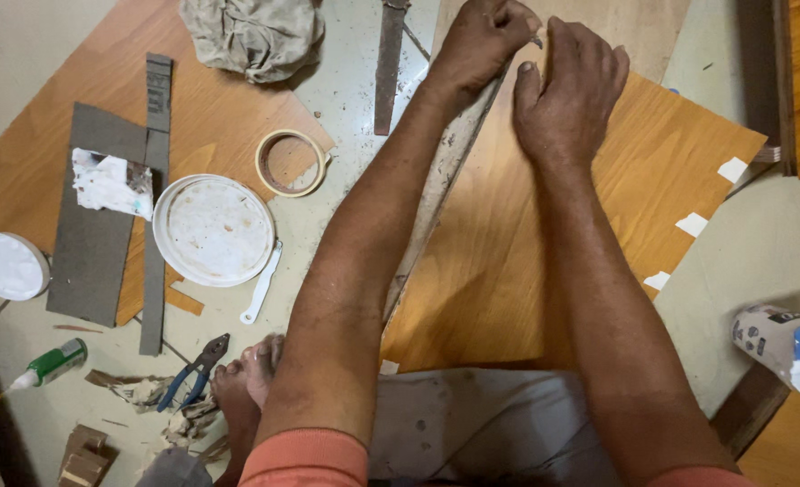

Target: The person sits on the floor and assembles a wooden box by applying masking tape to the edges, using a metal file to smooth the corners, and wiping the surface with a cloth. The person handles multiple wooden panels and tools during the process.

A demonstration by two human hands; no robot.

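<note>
1. Two bare hands work at the top edge of a wood-grain board (499,252), smooth and orange-brown, lying on the pale floor at about 1 o'clock from the person's lap.
2. The left hand (479,41) is curled into a loose fist at 12 o'clock, its knuckles up, pressing on the board's rough grey edge strip (436,194); whether it pinches anything I cannot tell.
3. The right hand (566,86) lies palm-down just beside it, fingers bent and closed together on the board's surface, its fingertips meeting the left hand's at a small pale bit that is too small to make out.
4. Both forearms stretch straight forward from orange sleeves, nearly parallel.
5. At 10 o'clock sit a round white lid (213,230), scuffed and dusty, and a tape ring (292,163), thin and tan.
6. Grey sandpaper (93,234), flat and matte, lies at 9 o'clock with a crumpled white scrap on it.
7. Pliers (197,370) with blue handles rest at 8 o'clock near the bare toes; a green glue bottle (50,365) lies farther left.
8. A crumpled cloth (254,36) is at 11 o'clock.
</note>
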